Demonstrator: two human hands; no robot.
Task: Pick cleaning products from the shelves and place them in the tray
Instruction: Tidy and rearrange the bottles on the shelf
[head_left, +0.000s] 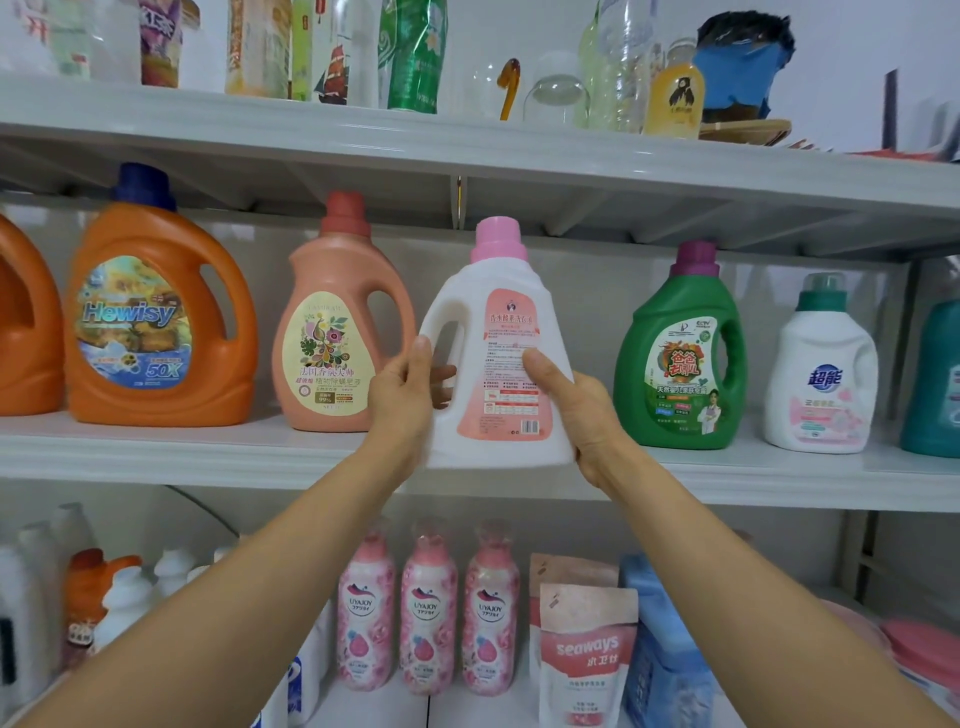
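Holding the white jug (496, 358) at centre frame, I have both hands on it. My left hand (410, 395) has its fingers curled through the handle hole, with the thumb pressed on the front. My right hand (566, 410) grips the other flank, thumb on the pink label. Its other fingers are behind the jug, so I cannot tell how they lie.

The jug's base overlaps the front lip of the middle shelf (208, 457), and I cannot tell whether it rests there or hangs clear. It stands between the peach jug (337, 332), just beside my left knuckles, and the green jug (680, 353), further right.

No tray is in view, so the whole carry lies ahead. My worries:

- The sides look smooth, and if the jug is heavy my right palm could slide.
- Pulling out at a slant could nudge the peach jug.
- Lifting too high could knock the cap against the upper shelf (571, 171).
- A drop would land among the pink bottles (428, 608) at bottom centre.
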